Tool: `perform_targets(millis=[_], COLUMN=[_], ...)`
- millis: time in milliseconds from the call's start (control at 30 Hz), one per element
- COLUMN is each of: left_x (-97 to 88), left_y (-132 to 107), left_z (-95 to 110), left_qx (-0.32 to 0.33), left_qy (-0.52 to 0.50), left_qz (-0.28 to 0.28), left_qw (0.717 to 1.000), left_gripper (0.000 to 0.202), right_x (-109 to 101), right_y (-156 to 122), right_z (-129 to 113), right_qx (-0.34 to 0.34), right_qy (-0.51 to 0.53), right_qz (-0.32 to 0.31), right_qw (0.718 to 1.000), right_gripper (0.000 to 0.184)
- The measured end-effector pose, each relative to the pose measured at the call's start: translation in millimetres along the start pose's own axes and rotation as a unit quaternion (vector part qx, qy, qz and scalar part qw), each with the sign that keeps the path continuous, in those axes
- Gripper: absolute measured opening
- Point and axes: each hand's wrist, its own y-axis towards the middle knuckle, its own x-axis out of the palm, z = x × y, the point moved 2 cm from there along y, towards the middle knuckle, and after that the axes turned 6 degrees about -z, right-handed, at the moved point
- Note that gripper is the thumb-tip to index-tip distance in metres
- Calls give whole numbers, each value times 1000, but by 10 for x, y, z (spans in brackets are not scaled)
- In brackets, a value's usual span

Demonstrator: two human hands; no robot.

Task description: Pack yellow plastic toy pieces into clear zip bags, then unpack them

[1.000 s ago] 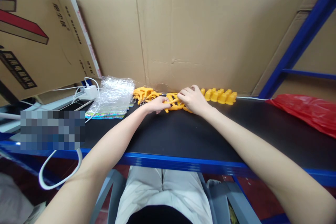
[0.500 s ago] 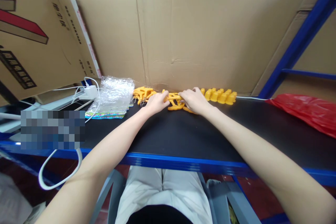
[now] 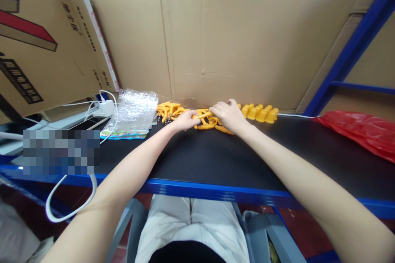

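Observation:
My left hand [image 3: 185,121] has its thumb and fingers closed on the near end of an orange plastic piece [image 3: 202,116]. From the other side, my right hand [image 3: 230,116] bends its fingers over the same piece; its fingertips are partly hidden. Just below lie more curved orange pieces [image 3: 212,123], one with a round ring, on the black tabletop. Left of my left hand is a pile of branching orange pieces [image 3: 168,109] with small dark metal coils [image 3: 168,122] at its front. Rows of yellow knob-like parts [image 3: 261,113] stand right of my right hand.
A clear plastic bag stack [image 3: 135,109] lies at the left, near a white charger [image 3: 106,108] with cables. A red plastic bag [image 3: 354,131] lies on the right. Tall cardboard [image 3: 216,41] walls the back; a blue metal edge [image 3: 216,190] runs along the front.
My left hand has shifted slightly lower, and my right hand slightly to the right. More of the orange pieces between the hands now shows.

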Motion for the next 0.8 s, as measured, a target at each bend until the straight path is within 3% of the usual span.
perform_targets(millis=[133,233,300,600,800], left_x=[21,62,80,12,4], left_y=[7,11,9,5,10], left_z=[-55,-80,-80,-114,-131], left_qx=[-15,-26,-23,-9,-12], left_qy=[-121,-201,-235,-159,-137], left_qz=[-68,-148,-172,-49,-38], left_qw=[990,968,957,986,990], left_gripper=[15,19,20,11,13], right_x=[-26,-27,-9,193,117], right_y=[21,29,21,-65,-47], right_z=[-3,0,22,81,100], right_qx=[-7,-19,-14,-45,-5], right_qy=[-15,-24,-29,39,10], right_qz=[28,48,51,-40,-60], right_qw=[999,998,998,997,998], right_gripper=[23,23,23,26,17])
